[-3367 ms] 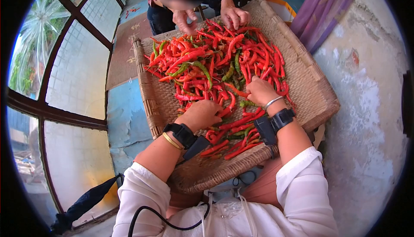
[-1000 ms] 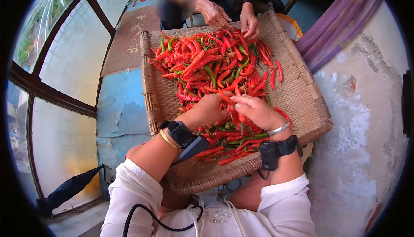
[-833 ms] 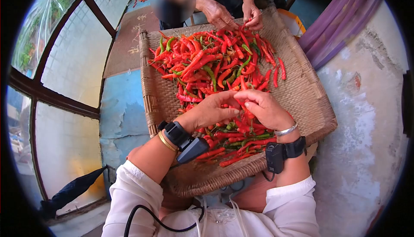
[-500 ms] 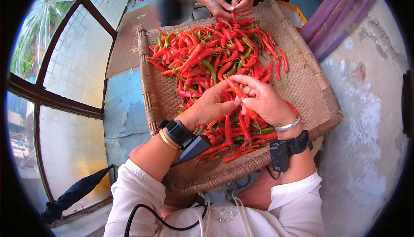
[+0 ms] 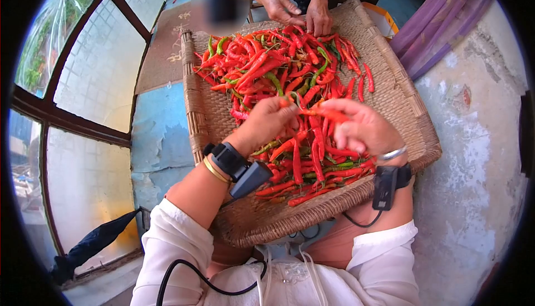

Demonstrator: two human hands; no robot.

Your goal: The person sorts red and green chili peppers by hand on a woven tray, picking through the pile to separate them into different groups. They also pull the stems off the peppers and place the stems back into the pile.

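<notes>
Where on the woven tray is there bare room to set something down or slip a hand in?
Widest on the tray's right side, between the peppers and right rim. Narrower bare weave borders the left rim and near-left corner. It is crowded in the heaped middle, beneath the left hand and right hand, and by the other person's hands.

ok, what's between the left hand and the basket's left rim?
Bare weave next to the left rim, then a few red peppers close to the left hand. Head view shows it.
</notes>
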